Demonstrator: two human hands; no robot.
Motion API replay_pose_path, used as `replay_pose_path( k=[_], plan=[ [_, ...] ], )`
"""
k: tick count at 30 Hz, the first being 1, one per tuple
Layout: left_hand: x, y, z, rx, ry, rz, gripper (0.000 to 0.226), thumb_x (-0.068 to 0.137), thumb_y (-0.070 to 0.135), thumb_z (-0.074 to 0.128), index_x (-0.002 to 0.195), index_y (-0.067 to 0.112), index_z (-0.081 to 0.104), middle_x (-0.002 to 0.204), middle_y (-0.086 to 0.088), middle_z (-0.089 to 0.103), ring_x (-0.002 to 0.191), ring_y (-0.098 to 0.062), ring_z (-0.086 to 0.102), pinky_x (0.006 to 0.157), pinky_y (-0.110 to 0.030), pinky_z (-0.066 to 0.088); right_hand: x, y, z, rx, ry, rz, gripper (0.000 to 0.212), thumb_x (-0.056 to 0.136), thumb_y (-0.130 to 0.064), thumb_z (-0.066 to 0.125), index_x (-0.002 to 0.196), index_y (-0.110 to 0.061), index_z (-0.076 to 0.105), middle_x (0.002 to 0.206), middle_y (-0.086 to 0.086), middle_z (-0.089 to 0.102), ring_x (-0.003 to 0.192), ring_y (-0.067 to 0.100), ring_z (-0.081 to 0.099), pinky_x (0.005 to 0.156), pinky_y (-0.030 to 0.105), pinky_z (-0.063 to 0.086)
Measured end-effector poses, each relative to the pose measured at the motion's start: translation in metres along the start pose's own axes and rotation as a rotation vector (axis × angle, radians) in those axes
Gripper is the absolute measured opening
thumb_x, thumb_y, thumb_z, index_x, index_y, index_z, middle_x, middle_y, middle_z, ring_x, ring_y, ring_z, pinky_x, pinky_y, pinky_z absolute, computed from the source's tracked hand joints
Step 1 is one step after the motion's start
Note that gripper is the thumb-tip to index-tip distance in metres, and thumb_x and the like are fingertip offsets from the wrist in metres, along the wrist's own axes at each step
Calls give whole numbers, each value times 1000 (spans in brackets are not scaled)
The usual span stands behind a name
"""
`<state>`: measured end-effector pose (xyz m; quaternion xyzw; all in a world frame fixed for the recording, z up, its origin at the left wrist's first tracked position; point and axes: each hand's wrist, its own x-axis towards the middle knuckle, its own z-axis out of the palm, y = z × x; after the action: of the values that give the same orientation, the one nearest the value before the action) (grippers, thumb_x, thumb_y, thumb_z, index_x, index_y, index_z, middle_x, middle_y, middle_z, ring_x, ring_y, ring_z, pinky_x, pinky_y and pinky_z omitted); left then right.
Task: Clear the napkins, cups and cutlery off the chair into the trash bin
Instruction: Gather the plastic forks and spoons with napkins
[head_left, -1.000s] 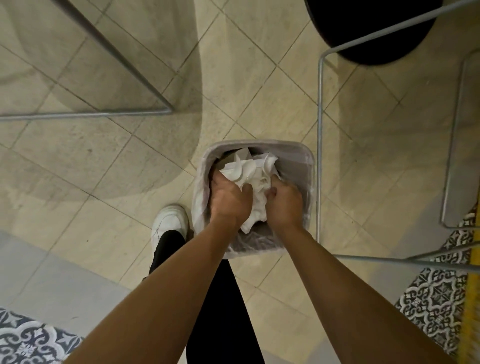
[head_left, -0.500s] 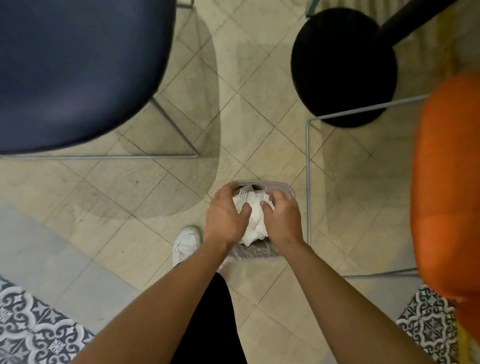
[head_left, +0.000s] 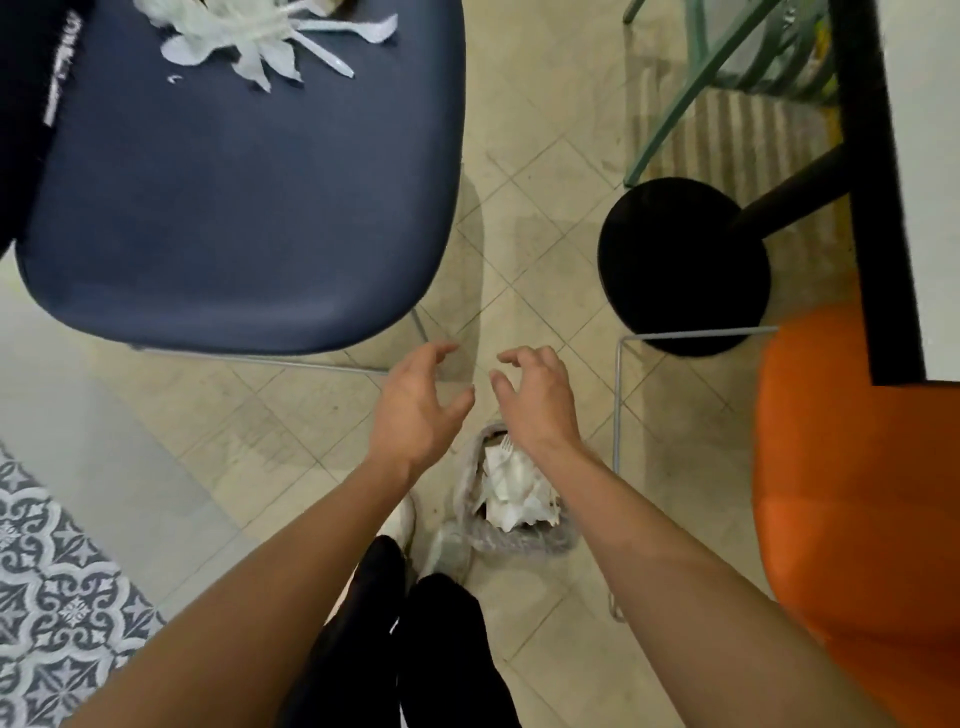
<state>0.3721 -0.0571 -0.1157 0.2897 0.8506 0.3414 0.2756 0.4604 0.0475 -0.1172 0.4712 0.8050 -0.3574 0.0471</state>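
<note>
A dark blue chair fills the upper left. Several white plastic spoons and forks lie in a heap at the far end of its seat. On the floor by my feet stands the small trash bin, lined with a clear bag and stuffed with crumpled white napkins and a fork. My left hand and my right hand hover above the bin, both empty with fingers spread and curled.
An orange chair stands at the right, its wire legs beside the bin. A black round table base and a table edge lie at the upper right. My white shoes touch the bin. A patterned rug lies at the lower left.
Both hands let go of the bundle of napkins and cutlery, which now rests in the bin, and rose above it. The view lifted, showing the blue chair's seat.
</note>
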Motion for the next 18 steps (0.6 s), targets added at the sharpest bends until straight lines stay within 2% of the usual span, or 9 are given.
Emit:
replay_pose_path(
  k=[5,8,14,18],
  plan=[
    [22,5,-54,5,97,16,49,81,24,65,127,17,51,126,2,56,116,-16,51,95,-24,37,14,-54,-15,-2,-6,-85,28,92,-27,53,117,-15,57,121,4,49,119,21,43,101,36,37],
    [39,-1,-82,19,143,-6,48,82,28,65,127,19,51,125,2,56,116,-16,51,92,-23,36,28,-86,-15,-20,-10,-119,29,91,-27,55,117,-15,58,121,5,50,118,23,44,101,38,38],
    [83,-18,-131,-1,164,-54,47,83,33,63,127,20,51,126,0,55,116,-19,51,95,-33,42,62,-146,-7,-26,4,-135,29,89,-27,57,116,-15,59,119,4,52,115,22,48,100,36,39],
    [114,-35,-166,3,114,-66,48,84,35,61,128,21,48,128,1,53,118,-20,49,95,-35,42,90,-188,5,-66,-11,-127,30,90,-30,56,117,-16,57,122,5,50,117,23,46,102,39,38]
  ],
)
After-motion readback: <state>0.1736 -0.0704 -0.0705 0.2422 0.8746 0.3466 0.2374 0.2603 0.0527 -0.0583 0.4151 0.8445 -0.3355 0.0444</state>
